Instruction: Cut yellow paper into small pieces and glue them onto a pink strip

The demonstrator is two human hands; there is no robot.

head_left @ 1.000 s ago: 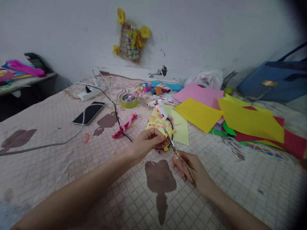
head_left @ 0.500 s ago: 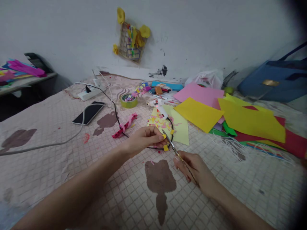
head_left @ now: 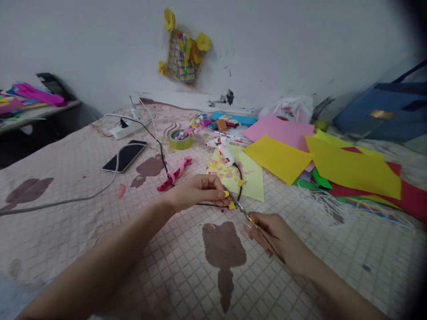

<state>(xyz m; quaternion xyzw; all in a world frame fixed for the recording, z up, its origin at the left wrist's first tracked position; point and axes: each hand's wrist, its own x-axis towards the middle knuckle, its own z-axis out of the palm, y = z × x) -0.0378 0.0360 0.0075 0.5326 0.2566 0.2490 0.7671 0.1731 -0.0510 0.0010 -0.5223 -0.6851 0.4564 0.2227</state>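
Note:
Between the thumb and fingers of my left hand (head_left: 203,192) is pinched a small yellow paper piece (head_left: 226,194). My right hand (head_left: 271,233) is closed around a pair of scissors (head_left: 243,210), whose blades point up and left to the edge of that piece. Just beyond lies a pale yellow sheet (head_left: 251,178) strewn with pink and yellow scraps (head_left: 222,168). A white hot glue gun (head_left: 227,155) rests on the sheet, its black cord curving down behind the scissors. Another yellow scrap (head_left: 231,205) lies under the blades.
Left of my hands are a pink ribbon-wrapped strip (head_left: 174,174), a phone (head_left: 125,156) and a power strip (head_left: 125,129). A tape roll (head_left: 180,140) stands behind. Yellow sheets (head_left: 278,158), white string (head_left: 322,204) and a blue bag (head_left: 376,111) fill the right side.
The scissor blades have closed and shifted slightly down at the yellow piece. My left hand has moved a little left, and my right hand a little right and down.

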